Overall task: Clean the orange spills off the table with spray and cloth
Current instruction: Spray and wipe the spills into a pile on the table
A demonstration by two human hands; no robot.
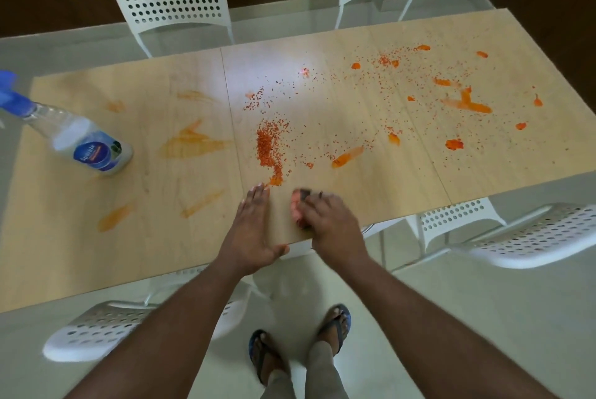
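Wiping is judged the step in hand: a crumpled orange-stained cloth (pixel 298 206) is clenched in the right hand (pixel 332 224) at the near edge of the pale wooden table (pixel 161 237), just below the heap of orange grains (pixel 269 147). The left hand (pixel 251 234) is laid flat, fingers straight, beside it; grains are best swept toward it. The clear plastic spray bottle (pixel 80 140) is left standing far left.

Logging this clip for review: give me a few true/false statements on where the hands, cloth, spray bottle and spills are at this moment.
1. The right hand grips a cloth on the table. True.
2. The left hand holds the spray bottle. False: it lies flat and open at the table's near edge; the bottle stands untouched at the far left.
3. The bottle lies on its side. False: it stands upright on its base.
4. A dense patch of orange granules lies just beyond the hands. True.
5. The table's right part is wiped clean. False: orange blobs and specks cover it.
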